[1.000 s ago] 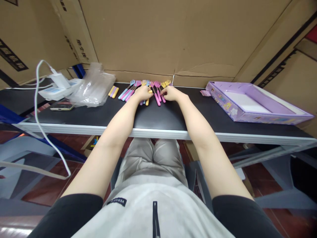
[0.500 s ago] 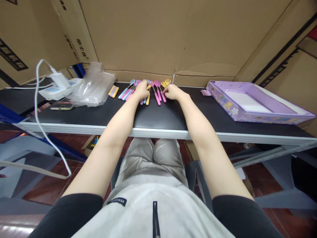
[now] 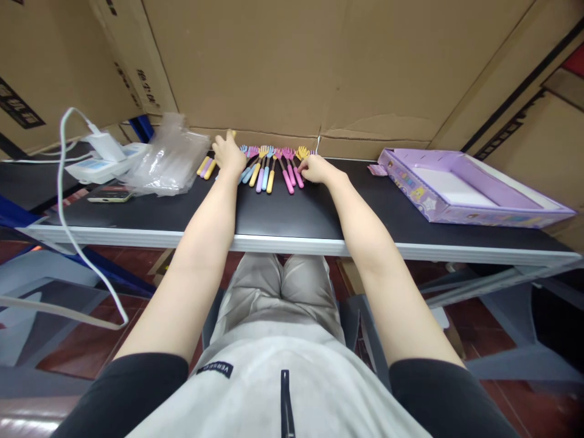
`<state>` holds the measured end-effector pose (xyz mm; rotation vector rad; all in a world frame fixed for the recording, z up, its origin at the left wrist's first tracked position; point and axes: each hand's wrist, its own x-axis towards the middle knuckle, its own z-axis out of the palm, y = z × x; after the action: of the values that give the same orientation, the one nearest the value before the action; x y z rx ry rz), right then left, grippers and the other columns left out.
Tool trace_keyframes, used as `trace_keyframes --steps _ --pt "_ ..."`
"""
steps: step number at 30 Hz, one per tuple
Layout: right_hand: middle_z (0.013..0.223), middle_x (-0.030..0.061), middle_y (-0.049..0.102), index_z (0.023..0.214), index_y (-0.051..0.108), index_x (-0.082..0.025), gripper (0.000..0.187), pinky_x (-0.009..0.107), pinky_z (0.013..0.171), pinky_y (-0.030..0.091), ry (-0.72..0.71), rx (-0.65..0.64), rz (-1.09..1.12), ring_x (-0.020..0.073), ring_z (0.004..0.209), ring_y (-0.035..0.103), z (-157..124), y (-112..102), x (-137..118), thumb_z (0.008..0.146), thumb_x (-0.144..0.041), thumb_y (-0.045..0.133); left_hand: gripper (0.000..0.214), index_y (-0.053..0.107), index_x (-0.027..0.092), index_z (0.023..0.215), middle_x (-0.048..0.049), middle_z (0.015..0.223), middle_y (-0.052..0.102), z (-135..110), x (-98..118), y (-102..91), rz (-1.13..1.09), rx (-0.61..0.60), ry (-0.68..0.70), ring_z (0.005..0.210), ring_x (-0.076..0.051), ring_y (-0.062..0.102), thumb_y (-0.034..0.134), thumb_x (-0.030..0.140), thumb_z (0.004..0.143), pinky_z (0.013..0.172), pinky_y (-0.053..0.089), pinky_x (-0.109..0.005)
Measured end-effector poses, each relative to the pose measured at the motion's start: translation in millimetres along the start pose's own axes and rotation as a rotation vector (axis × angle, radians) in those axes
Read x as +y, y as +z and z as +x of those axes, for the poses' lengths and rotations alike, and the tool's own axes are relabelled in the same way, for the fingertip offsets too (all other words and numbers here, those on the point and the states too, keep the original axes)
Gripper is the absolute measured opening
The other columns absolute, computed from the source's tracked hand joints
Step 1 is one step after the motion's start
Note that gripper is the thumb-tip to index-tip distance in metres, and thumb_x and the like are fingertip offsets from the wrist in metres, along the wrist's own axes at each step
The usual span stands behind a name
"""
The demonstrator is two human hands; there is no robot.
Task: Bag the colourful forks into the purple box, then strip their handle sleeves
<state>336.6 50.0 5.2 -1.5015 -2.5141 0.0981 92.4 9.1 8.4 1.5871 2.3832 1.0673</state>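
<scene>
Arranging, apparently: left hand (image 3: 229, 156) pinched part-hidden yellow piece (image 3: 234, 133) wanting setting-down; right hand (image 3: 316, 169) curled, grip unclear, by pink-handled claw-headed tools (image 3: 288, 182).

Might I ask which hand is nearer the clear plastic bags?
Left: the left hand is just right of the clear plastic bags; the right hand is farther right.

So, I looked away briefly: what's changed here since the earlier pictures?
The left hand has moved left from the middle of the claw-headed tools, carrying a yellow piece. The right hand stayed by the pink handles; the purple box hasn't moved.
</scene>
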Motion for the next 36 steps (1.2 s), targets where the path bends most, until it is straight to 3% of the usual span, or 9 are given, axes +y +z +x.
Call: trace_keyframes --steps 5,9,15,19,24,29,31,33,36 --pt "0.125 0.0170 0.091 0.127 0.093 -0.010 0.048 0.037 0.113 0.065 0.020 -0.002 0.001 0.0297 0.123 0.085 -1.3 -0.1 -0.6 0.094 -0.001 0.058 0.078 0.050 0.014 0.180 -0.0258 0.188 0.044 14.0 -27.1 5.4 0.013 -0.058 -0.139 0.176 -0.045 0.040 0.061 0.018 0.102 0.142 0.038 -0.061" --pt "0.122 0.0190 0.091 0.132 0.092 -0.007 0.051 0.039 0.114 0.065 0.014 -0.001 -0.001 0.0309 0.123 0.086 -0.3 2.2 0.4 0.094 -0.001 0.058 0.069 0.056 0.007 0.171 -0.0253 0.188 0.044 24.2 -42.2 14.7 0.064 -0.080 -0.196 0.176 -0.041 0.035 0.055 0.025 0.105 0.143 0.031 -0.057" --pt "0.120 0.0176 0.091 0.133 0.092 -0.010 0.047 0.044 0.117 0.065 -0.003 0.029 -0.010 0.0324 0.124 0.086 3.9 7.0 3.5 0.097 -0.007 0.060 0.093 0.048 0.013 0.176 -0.0241 0.192 0.036 37.4 -50.6 23.3 0.080 -0.083 -0.171 0.175 -0.047 0.027 0.066 0.055 0.095 0.140 0.025 -0.068" --pt "0.125 0.0178 0.090 0.129 0.091 -0.014 0.046 0.045 0.119 0.064 0.021 0.031 -0.069 0.0328 0.130 0.083 2.8 7.3 -2.0 0.098 -0.006 0.060 0.100 0.054 0.012 0.174 -0.0217 0.193 0.039 37.9 -48.3 23.4 0.104 -0.091 -0.173 0.175 -0.050 0.021 0.060 0.069 0.092 0.140 0.020 -0.072" --pt "0.133 0.0144 0.088 0.125 0.090 -0.019 0.040 0.058 0.131 0.053 0.056 0.013 -0.063 0.0353 0.143 0.076 -2.6 5.7 -13.9 0.101 -0.011 0.060 0.086 0.056 0.008 0.173 -0.0261 0.192 0.039 24.7 -37.0 16.1 0.175 -0.157 -0.212 0.176 -0.047 0.029 0.056 0.053 0.099 0.142 0.023 -0.070" --pt "0.122 0.0131 0.091 0.134 0.088 -0.017 0.046 0.078 0.146 0.018 0.102 -0.027 -0.007 0.0360 0.151 0.071 -5.2 6.9 -22.3 0.102 -0.011 0.056 0.085 0.055 0.008 0.174 -0.0268 0.193 0.035 14.1 -27.1 7.7 0.224 -0.185 -0.266 0.177 -0.049 0.029 0.053 0.052 0.101 0.143 0.028 -0.070" --pt "0.116 0.0130 0.091 0.136 0.087 -0.017 0.047 0.081 0.146 0.011 0.102 -0.045 0.005 0.0357 0.154 0.069 -5.1 8.4 -25.5 0.103 -0.010 0.054 0.084 0.054 0.007 0.174 -0.0287 0.193 0.034 13.2 -24.3 6.5 0.243 -0.187 -0.237 0.178 -0.050 0.029 0.053 0.048 0.101 0.144 0.027 -0.071" --pt "0.123 0.0150 0.090 0.136 0.086 -0.016 0.047 0.082 0.145 0.013 0.107 -0.041 -0.016 0.0375 0.155 0.068 -5.1 10.3 -29.8 0.099 -0.008 0.057 0.081 0.055 0.006 0.174 -0.0305 0.191 0.037 13.1 -20.8 6.8 0.261 -0.181 -0.147 0.177 -0.050 0.031 0.054 0.042 0.101 0.144 0.026 -0.073" --pt "0.141 0.0230 0.083 0.134 0.085 -0.010 0.046 0.077 0.143 0.027 0.155 0.006 -0.097 0.0426 0.155 0.066 -5.4 13.9 -38.3 0.095 -0.006 0.062 0.074 0.063 0.008 0.169 -0.0305 0.185 0.048 12.4 -14.3 10.2 0.270 -0.196 0.069 0.176 -0.048 0.037 0.052 0.034 0.101 0.145 0.025 -0.072"
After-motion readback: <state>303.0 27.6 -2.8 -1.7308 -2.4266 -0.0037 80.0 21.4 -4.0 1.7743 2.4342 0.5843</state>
